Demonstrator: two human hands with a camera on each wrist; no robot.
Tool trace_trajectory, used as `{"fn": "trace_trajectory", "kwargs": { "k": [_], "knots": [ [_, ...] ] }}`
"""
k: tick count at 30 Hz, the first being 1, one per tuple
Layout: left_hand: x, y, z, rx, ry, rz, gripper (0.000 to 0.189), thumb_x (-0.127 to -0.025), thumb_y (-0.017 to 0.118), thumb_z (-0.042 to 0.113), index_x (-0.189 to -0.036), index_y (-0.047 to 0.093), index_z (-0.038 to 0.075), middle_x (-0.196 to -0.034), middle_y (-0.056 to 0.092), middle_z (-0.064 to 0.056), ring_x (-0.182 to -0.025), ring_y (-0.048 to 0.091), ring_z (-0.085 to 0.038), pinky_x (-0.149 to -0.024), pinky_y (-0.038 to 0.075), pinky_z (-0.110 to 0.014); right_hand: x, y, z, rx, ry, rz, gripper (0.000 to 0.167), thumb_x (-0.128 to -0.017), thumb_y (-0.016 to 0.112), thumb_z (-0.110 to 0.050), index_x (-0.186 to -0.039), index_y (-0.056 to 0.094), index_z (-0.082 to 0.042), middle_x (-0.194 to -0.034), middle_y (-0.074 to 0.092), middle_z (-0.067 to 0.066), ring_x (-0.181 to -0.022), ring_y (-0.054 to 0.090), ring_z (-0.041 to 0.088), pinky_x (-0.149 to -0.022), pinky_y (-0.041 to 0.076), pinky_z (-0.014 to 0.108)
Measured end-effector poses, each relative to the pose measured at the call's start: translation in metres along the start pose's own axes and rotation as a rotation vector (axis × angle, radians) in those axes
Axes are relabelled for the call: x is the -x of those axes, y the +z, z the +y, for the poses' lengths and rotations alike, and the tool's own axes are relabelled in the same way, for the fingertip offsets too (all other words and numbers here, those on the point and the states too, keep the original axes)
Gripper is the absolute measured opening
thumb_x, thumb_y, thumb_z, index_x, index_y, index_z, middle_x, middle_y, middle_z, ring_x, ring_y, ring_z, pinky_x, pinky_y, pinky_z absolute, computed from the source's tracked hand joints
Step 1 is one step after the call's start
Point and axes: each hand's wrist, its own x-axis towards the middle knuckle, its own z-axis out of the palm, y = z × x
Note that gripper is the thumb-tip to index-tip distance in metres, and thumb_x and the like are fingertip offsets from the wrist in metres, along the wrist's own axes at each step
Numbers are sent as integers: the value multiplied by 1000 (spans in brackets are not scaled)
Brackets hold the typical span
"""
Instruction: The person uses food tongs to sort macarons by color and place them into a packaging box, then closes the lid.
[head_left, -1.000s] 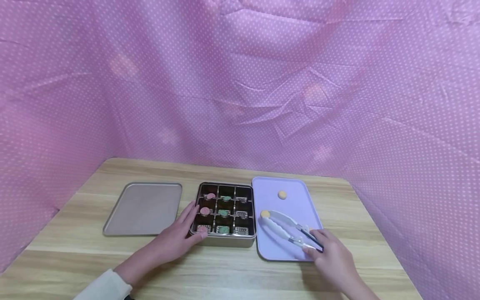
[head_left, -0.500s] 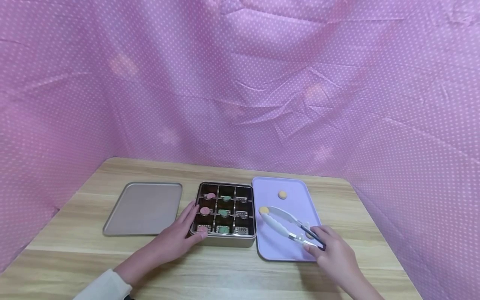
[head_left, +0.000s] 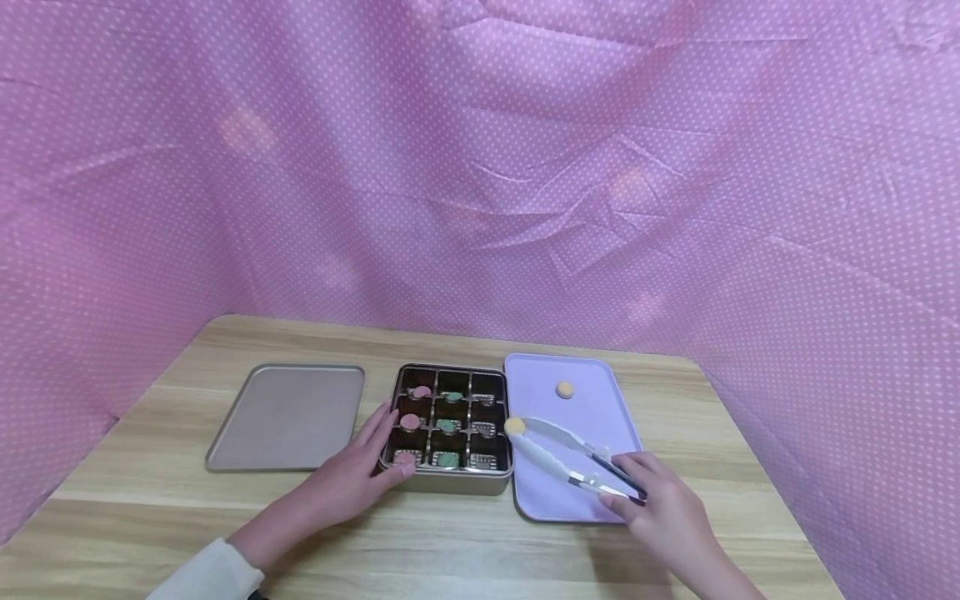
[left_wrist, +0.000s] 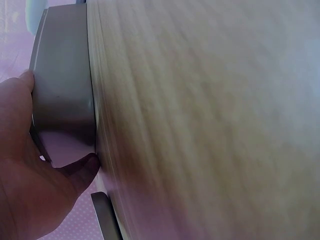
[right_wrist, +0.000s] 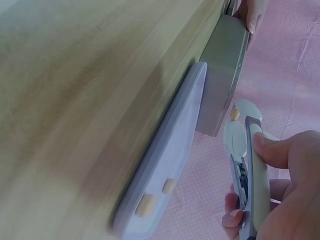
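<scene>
My right hand grips a pair of tongs with pale scalloped tips. Pinched between those tips is a small round yellow cookie, held up over the right rim of a metal tin. A divider splits the tin into several square compartments. Pink cookies sit down its left column and green cookies down the middle one; ridged bottoms show in the right column. My left hand rests against the tin's left side, fingers extended along it and thumb at the front left corner.
A lilac tray stands against the tin's right side. One yellow cookie lies at its back, and a nearer yellow cookie shows in the right wrist view. Left of the tin lies a flat metal lid. Pink dotted cloth hangs behind the table.
The tongs with the yellow cookie have shifted left, from over the tray to the tin's right rim. My left hand and the tin have stayed in place.
</scene>
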Motion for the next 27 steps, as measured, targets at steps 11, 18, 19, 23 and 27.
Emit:
{"fn": "trace_trajectory", "kwargs": {
  "k": [11,18,19,23,27],
  "knots": [
    [1,1,0,-1,1,5,98,-91,44,78,-163,-1,28,-168,-17,12,-145,33,-47,-108,36,-73,4,1,-9,-6,-34,-28,54,-72,89,-20,-121,72,-5,-120,70,3,-105,69,22,-88,58,50],
    [2,1,2,-1,6,2,99,-91,42,79,-163,0,27,-169,-15,10,-145,32,-49,-107,36,-74,7,4,-12,16,-101,7,53,-68,92,-20,-117,74,-7,-116,71,-4,-102,69,16,-85,59,44],
    [2,1,2,-2,10,3,99,-91,42,79,-163,0,27,-169,-15,9,-145,32,-49,-107,36,-74,7,5,-12,19,-113,16,53,-68,92,-21,-116,75,-7,-115,71,-5,-101,70,16,-84,59,43],
    [2,0,2,2,9,1,99,-91,42,79,-163,0,27,-169,-15,10,-145,32,-49,-108,36,-73,8,6,-11,28,-146,40,53,-66,93,-22,-115,75,-8,-113,71,-8,-98,69,13,-81,59,40],
    [2,0,2,4,9,0,99,-91,43,79,-163,0,27,-169,-15,10,-145,33,-48,-108,36,-72,7,8,-11,25,-160,47,54,-66,93,-22,-114,75,-9,-113,70,-8,-98,69,12,-81,60,39]
  ]
}}
